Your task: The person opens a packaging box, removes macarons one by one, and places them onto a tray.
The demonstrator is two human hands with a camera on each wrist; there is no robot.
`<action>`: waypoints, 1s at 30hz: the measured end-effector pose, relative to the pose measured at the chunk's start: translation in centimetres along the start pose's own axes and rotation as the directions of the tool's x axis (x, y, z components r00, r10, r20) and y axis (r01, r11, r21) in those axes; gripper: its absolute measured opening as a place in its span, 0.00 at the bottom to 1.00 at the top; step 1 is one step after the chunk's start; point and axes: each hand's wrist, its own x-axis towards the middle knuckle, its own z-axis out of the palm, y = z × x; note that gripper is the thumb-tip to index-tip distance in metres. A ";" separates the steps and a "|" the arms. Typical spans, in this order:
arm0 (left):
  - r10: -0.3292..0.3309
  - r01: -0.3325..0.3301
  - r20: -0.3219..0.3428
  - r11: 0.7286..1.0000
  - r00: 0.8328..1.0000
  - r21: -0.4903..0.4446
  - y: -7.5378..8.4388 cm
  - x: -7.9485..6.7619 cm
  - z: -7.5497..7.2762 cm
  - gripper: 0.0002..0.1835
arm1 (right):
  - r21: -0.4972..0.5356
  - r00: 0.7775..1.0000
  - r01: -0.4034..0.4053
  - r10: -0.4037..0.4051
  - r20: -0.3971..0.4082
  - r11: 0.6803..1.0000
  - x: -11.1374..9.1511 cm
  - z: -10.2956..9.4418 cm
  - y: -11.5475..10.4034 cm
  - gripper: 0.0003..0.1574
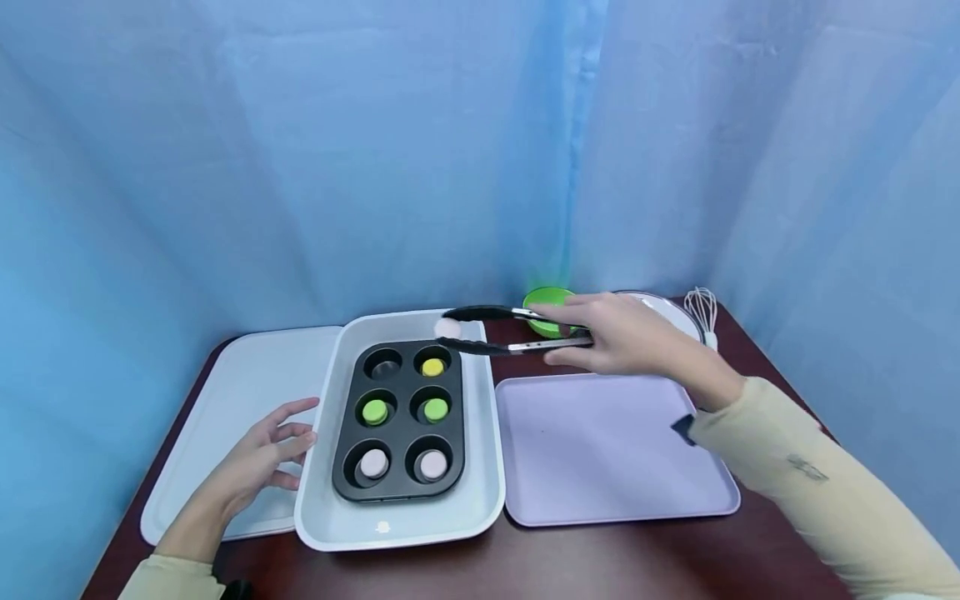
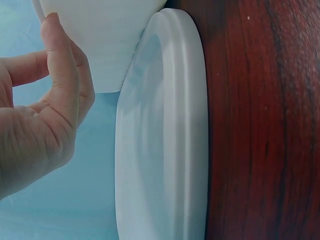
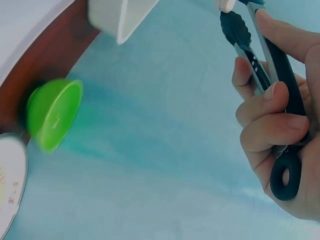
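Note:
My right hand [image 1: 611, 333] grips black-and-silver tongs [image 3: 265, 65]. A small pale round piece [image 1: 448, 328] sits between the tong tips, above the back right rim of the white bin [image 1: 491, 467]. A dark muffin tin [image 1: 402, 429] lies in that bin. Its back right cup has a yellow disc [image 1: 432, 367], the middle cups hold green discs [image 1: 374, 412], and pale discs [image 1: 432, 464] are in the front cups. The back left cup [image 1: 382, 367] shows no disc. Beside the bin's left wall is my left hand [image 1: 266, 450], fingers loosely bent; whether it touches the wall I cannot tell.
A flat white tray [image 1: 202, 450] lies left of the bin, partly under it. To the right is a lilac tray [image 1: 600, 450]. Behind it stand a green bowl [image 3: 55, 115], a white plate [image 1: 667, 310] and a whisk [image 1: 702, 312]. Blue curtains [image 1: 420, 167] enclose the table.

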 end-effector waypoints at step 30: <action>-0.008 0.008 -0.010 1.000 1.000 0.003 0.3 0.2 0.7 0.38 | -0.002 0.986 -0.160 0.160 0.034 0.987 -11.7 8.0 6.6 0.40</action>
